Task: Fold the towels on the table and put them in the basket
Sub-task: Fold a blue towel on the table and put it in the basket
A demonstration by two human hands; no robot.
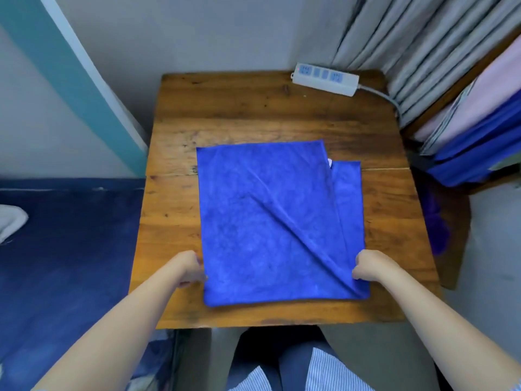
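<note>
Here both hands work the near edge of the blue towel: the left hand pinches the near-left corner with curled fingers, and the right hand grips the near-right corner, where a diagonal ridge of cloth begins. The towel lies roughly flat in the middle of the wooden worktop, its upper layer skewed so a strip of the lower layer shows along the right side. To fold it well, the person would likely need to draw both corners taut and square the layers, smoothing that ridge out first. A white power strip sits at the far edge. No basket can be clearly made out
</note>
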